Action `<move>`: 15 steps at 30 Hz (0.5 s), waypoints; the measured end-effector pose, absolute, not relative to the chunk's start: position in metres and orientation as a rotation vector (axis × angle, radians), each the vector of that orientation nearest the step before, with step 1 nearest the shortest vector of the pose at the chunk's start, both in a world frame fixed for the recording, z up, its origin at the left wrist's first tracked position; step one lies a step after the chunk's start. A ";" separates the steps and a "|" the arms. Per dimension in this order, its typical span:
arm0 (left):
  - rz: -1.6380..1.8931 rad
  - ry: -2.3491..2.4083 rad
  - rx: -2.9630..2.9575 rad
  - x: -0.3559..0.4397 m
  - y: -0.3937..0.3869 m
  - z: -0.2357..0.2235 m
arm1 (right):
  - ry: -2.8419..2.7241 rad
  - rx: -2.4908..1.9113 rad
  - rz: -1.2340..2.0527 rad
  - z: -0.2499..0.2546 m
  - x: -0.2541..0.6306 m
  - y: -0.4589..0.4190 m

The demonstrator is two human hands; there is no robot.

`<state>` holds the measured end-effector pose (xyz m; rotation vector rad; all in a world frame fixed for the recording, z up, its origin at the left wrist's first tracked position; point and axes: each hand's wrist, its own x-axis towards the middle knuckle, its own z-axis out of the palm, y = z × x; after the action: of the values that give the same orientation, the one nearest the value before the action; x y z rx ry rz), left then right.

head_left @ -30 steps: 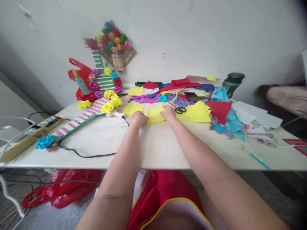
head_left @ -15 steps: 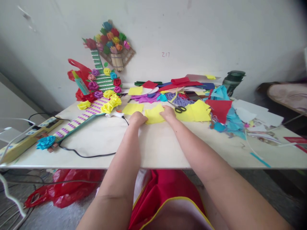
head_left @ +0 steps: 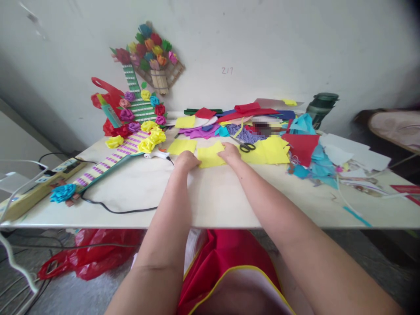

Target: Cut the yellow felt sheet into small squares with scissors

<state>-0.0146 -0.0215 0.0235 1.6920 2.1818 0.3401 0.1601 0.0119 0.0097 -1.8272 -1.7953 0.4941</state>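
A yellow crepe-paper square (head_left: 210,156) lies low over the table between my hands. My left hand (head_left: 187,160) is closed on its left edge, and my right hand (head_left: 229,153) pinches its upper right corner. The fingertips of both hands are partly hidden. To the left is another yellow piece (head_left: 182,147), flat on the table. More yellow squares (head_left: 271,151) spread out to the right of my right hand. Scissors with black handles (head_left: 247,148) rest just behind them. Near my left hand lies a white glue gun (head_left: 156,155) with a black cord.
A guitar-shaped craft (head_left: 123,148) with paper roses leans at the left against the wall. Colourful sheets (head_left: 200,131) and purple yarn (head_left: 243,134) pile up at the back. A dark bottle (head_left: 320,111) stands behind blue scraps (head_left: 323,168). A power strip (head_left: 62,170) sits far left.
Both hands keep hold of the yellow crepe-paper square, almost unmoved. The camera view has shifted slightly.
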 end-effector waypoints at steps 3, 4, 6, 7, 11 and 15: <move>0.395 2.133 1.673 -0.018 -0.021 0.022 | -1.802 -1.834 0.481 0.010 0.160 0.011; 0.419 2.144 1.657 -0.019 -0.022 0.023 | -1.803 -1.835 0.478 0.010 0.160 0.011; 0.472 2.199 1.633 -0.019 -0.023 0.026 | -1.802 -1.837 0.478 0.010 0.160 0.012; 0.502 2.233 1.628 -0.019 -0.024 0.028 | -1.803 -1.838 0.480 0.010 0.160 0.012; 0.606 2.313 1.684 -0.012 -0.030 0.034 | -1.811 -1.828 0.480 0.007 0.160 0.016; 0.681 2.254 1.993 -0.005 -0.032 0.029 | -1.823 -1.810 0.479 0.005 0.160 0.018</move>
<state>-0.0048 -0.0316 0.0294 1.9930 2.2543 0.6815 0.1602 0.0176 0.0051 -1.8103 -1.8232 0.4793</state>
